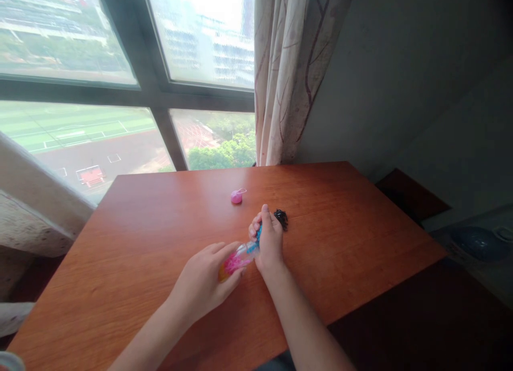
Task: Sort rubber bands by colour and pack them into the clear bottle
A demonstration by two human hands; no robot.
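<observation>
My left hand [208,272] is wrapped round a small clear container [240,256] lying tilted, its mouth toward the right. Pink bits fill its middle, and yellow shows near the lower end. Blue bits sit at the mouth, against my right hand [269,240]. That hand is closed, thumb up, with small blue pieces [259,232] showing between its fingers; their kind is too small to make out. Just beyond its knuckles lies a small heap of shiny black strands or loops [281,219]. Farther back rests a round pink cap [236,198] with a thin loop.
Everything lies on a brown wooden table [340,226]. A window [212,61] and a patterned curtain [276,77] stand behind its far edge. The rim of a pale round object [11,361] shows at the bottom left corner.
</observation>
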